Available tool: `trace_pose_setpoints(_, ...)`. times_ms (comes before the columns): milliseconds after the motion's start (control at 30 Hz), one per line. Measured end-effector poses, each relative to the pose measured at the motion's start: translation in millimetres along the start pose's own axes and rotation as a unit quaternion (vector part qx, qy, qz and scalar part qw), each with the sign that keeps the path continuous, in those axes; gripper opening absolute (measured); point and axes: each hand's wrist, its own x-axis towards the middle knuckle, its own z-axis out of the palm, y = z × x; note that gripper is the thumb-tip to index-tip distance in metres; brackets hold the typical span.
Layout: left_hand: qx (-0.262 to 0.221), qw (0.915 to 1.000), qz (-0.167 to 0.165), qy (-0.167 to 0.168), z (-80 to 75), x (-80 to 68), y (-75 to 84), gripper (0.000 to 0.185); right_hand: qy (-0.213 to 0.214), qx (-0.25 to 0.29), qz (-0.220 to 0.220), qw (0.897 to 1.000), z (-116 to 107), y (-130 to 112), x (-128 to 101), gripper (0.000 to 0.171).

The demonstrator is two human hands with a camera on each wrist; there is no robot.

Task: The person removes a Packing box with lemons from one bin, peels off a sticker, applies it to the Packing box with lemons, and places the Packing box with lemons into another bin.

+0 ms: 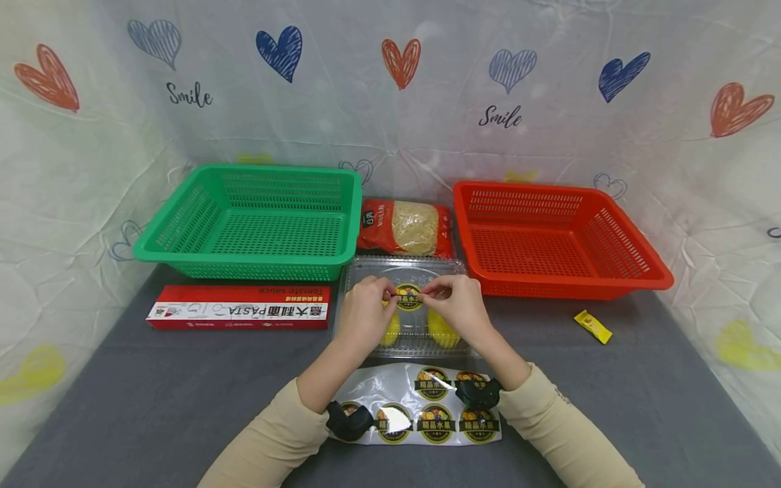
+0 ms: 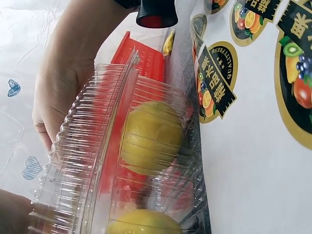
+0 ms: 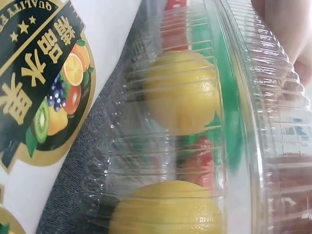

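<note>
Nearest the camera lies a glossy white backing sheet of round black-and-yellow fruit stickers (image 1: pixel 427 407), flat on the grey counter (image 1: pixel 152 407), with both forearms in beige sleeves crossing its two ends.

Just beyond the sheet stands a clear ribbed plastic clamshell box (image 1: pixel 405 305), its long axis running left to right. Two yellow lemons (image 2: pixel 151 136) sit side by side inside it; the wrist views show the lid closed over them.

On the centre of the box lid lies one round black-and-yellow sticker (image 1: pixel 408 297). It sits directly between the two hands, equally near to each.

- Left hand (image 1: pixel 365 305): rests on the left half of the lid, fingers curled, fingertips pinching the sticker's left edge.
- Right hand (image 1: pixel 457 305): rests on the right half of the lid, thumb and forefinger pressed together on the sticker's right edge.

Neither grip is spread; both are closed down small on the sticker rim. Whether the sticker is fully stuck down or partly lifted cannot be told.

Behind the box lies a red bag of dry noodles (image 1: pixel 407 229). Left of the box are a green plastic mesh basket (image 1: pixel 183 247) and a red pasta carton (image 1: pixel 239 307); right of it is a red plastic mesh basket (image 1: pixel 641 271).
</note>
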Motion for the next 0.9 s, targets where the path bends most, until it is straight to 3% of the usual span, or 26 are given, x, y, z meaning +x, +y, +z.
trace_pose_setpoints(467,-0.004,0.9999,0.011,-0.011,0.2,0.7,-6.2,0.004,-0.024,-0.078,-0.052,0.995,-1.0,-0.1,-1.3,0.004)
trace_pose_setpoints(900,-0.029,0.9995,0.014,0.001,0.3,0.0,-9.6,0.005,-0.028,-0.059,-0.084,0.994,-3.6,7.1,-5.1,0.005)
